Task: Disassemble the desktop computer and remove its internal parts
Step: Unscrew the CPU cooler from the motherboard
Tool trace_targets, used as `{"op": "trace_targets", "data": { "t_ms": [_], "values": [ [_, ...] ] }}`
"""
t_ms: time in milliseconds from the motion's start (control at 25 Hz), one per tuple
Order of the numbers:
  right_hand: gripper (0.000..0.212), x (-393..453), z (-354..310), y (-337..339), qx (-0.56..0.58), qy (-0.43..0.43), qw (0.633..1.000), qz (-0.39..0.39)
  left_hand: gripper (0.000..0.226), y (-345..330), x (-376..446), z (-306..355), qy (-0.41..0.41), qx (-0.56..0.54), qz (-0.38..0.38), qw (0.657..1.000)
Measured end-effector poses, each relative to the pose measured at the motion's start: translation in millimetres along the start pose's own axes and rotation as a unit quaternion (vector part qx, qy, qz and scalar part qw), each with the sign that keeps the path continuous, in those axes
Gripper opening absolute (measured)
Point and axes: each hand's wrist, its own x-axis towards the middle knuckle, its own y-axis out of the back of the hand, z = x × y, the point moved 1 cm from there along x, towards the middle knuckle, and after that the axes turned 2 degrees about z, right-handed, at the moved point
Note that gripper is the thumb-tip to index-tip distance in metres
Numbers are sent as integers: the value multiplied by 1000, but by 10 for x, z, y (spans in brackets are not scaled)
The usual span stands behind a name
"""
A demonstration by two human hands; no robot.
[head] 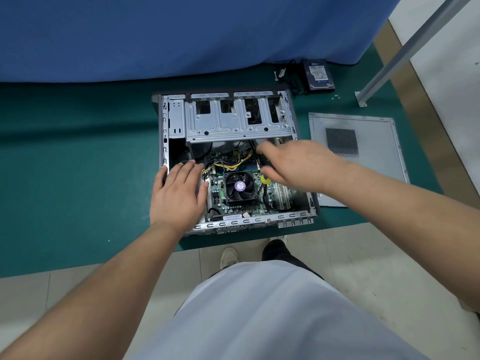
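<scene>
a head-worn view looks down at an open desktop computer case (235,162) lying on its side on a green mat (78,165) on the floor. the case sits in the middle of the mat, its inside facing up. the motherboard (220,201) shows, with a black cooler fan (239,187) in the middle and yellow and black cables (237,162) looping above it. a bare metal drive cage (233,120) fills the far half.

the left hand (179,194) lies flat on the case's left side, fingers (191,168) straight and relaxed, steadying it. the right hand (296,163) reaches into the right part of the case, its fingers curled down among the wiring; what they grip, if anything, is hidden.

to the right lies the removed side panel (358,149). further off, a hard drive (320,74) lies beside a black cable bundle (297,81) and small screws (335,96).

the steel case looks heavy and stiff, with sharp edges likely. the board seems fragile: best held by its edges. cables are soft and should probably be pulled by their plugs, not the wires.
</scene>
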Motion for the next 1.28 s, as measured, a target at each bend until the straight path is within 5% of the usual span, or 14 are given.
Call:
{"op": "trace_targets", "data": {
  "t_ms": [120, 240, 320, 480, 560, 840, 1080, 1280],
  "values": [
    [37, 3, -4, 76, 71, 90, 990, -79, 52, 13, -2, 3, 0, -2, 1, 1000],
    [64, -1, -109, 71, -25, -65, 997, -25, 53, 28, -3, 10, -1, -6, 1, 1000],
    [60, 10, -162, 72, -82, -113, 990, 7, 52, 32, -5, 11, -2, -9, 5, 1000],
    [29, -7, -87, 83, 50, 73, 995, -38, 53, 32, 5, 6, -1, -2, 5, 1000],
    [31, -12, -35, 122, 96, 92, 989, -65, 53, 28, 6, 10, -1, -5, 7, 1000],
    [40, -101, -90, -105, 222, -71, 972, -19, 52, 43, 2, 13, -1, -12, 8, 1000],
    [48, -263, -169, -399, 386, -213, 891, 108, 53, 57, -1, 26, 2, -12, 3, 1000],
    [49, -172, -28, -375, 403, -248, 871, 133, 53, 59, 4, 16, 1, -10, 6, 1000]
  ]
}}
